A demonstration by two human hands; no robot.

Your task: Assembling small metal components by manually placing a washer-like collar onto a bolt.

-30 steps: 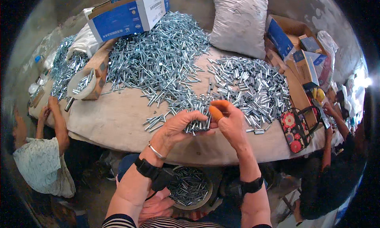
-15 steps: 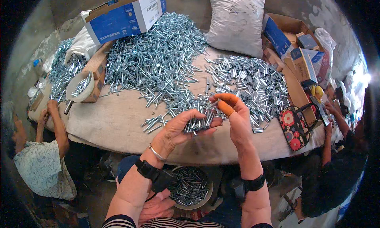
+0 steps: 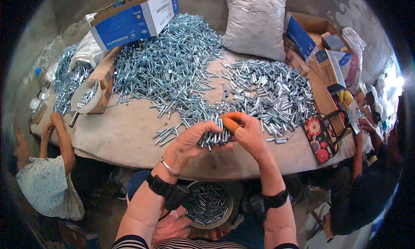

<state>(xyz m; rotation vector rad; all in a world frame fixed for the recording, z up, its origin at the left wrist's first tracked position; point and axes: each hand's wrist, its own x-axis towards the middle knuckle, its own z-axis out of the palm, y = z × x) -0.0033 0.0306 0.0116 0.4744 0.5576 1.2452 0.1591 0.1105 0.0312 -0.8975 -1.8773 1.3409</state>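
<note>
A bundle of metal bolts [image 3: 212, 139] fills my left hand [image 3: 186, 141], whose fingers curl around it; several heads point down toward me. My right hand [image 3: 250, 136] meets the bundle from the right. Orange finger covers [image 3: 232, 119] sit on its thumb and index finger, which are pinched together at the bolts; what lies between them is hidden. Just beyond both hands, the large pile of long bolts [image 3: 168, 63] runs into a pile of short metal tubes [image 3: 276, 93] on the cloth-covered table [image 3: 121, 130].
Below the table edge, a round basin [image 3: 230, 210] holds many metal pieces. A blue-and-white box [image 3: 125, 26] and a full white sack [image 3: 255, 26] stand behind the piles. At right lie open cartons [image 3: 298, 35] and a flowered bag [image 3: 319, 139]. People [image 3: 47, 184] sit on both sides.
My right hand has moved slightly left and down, bringing its covered fingertips against the bolt bundle. The thin metal piece seen between those fingertips is no longer visible. My left hand stays closed around the bolts.
</note>
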